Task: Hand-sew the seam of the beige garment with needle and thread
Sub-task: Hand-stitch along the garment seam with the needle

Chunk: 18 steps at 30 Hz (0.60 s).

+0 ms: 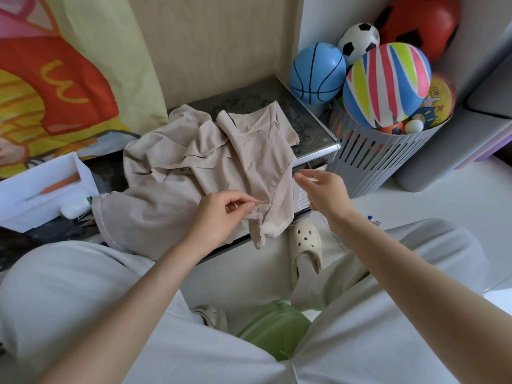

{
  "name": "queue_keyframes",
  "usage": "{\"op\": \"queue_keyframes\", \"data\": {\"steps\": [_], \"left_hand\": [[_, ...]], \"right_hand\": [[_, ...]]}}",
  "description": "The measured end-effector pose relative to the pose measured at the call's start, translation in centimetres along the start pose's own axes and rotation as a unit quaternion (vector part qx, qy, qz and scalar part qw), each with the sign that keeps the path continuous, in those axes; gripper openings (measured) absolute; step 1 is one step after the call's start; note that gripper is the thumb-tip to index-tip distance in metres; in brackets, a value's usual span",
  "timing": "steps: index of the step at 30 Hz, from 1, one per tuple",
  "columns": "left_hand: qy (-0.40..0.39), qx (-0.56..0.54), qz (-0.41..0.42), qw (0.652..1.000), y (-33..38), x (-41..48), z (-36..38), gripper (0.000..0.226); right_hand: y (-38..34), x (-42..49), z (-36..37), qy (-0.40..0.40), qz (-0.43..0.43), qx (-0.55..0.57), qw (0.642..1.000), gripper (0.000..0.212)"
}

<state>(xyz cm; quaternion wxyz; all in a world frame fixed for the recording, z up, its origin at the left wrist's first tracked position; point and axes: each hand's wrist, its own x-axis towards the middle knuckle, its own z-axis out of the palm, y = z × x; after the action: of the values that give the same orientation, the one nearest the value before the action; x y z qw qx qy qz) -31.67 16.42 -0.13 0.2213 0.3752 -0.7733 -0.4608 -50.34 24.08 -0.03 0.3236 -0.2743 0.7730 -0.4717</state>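
Note:
The beige garment (194, 173) lies crumpled on a low dark table (310, 117), one corner hanging over the front edge. My left hand (224, 214) pinches a thin needle (260, 201) between thumb and forefinger at the garment's seam near that hanging corner. My right hand (324, 192) hovers just right of the garment with fingers loosely extended; a thread in it is too fine to make out.
A white box (41, 189) sits at the table's left. A grey slatted basket (382, 159) full of balls stands right of the table. A colourful cloth (55, 79) hangs behind. My knees and a beige clog (304, 245) are below.

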Motion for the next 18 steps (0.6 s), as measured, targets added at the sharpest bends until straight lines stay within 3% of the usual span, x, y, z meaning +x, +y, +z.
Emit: {"op": "queue_keyframes", "data": {"steps": [3,5,7,12,18], "left_hand": [[0.006,0.007,0.007,1.0,0.4,0.1,0.0,0.024],[0.01,-0.001,0.014,1.0,0.7,0.1,0.0,0.021],[0.007,-0.011,0.026,1.0,0.9,0.0,-0.1,0.015],[0.035,-0.035,0.041,0.998,0.3,-0.3,-0.7,0.017],[0.017,-0.011,0.011,1.0,-1.5,-0.1,-0.5,0.027]], "right_hand": [[-0.9,-1.1,1.2,-0.112,-0.051,-0.003,0.992,0.028],[-1.4,-1.9,2.1,-0.216,-0.05,0.009,0.975,0.02],[-1.5,-2.5,2.8,-0.272,-0.045,0.02,0.961,0.011],[-1.5,-2.2,3.3,-0.233,-0.052,-0.003,0.971,0.026],[-1.9,-2.0,2.9,-0.195,-0.079,0.014,0.978,0.019]]}}
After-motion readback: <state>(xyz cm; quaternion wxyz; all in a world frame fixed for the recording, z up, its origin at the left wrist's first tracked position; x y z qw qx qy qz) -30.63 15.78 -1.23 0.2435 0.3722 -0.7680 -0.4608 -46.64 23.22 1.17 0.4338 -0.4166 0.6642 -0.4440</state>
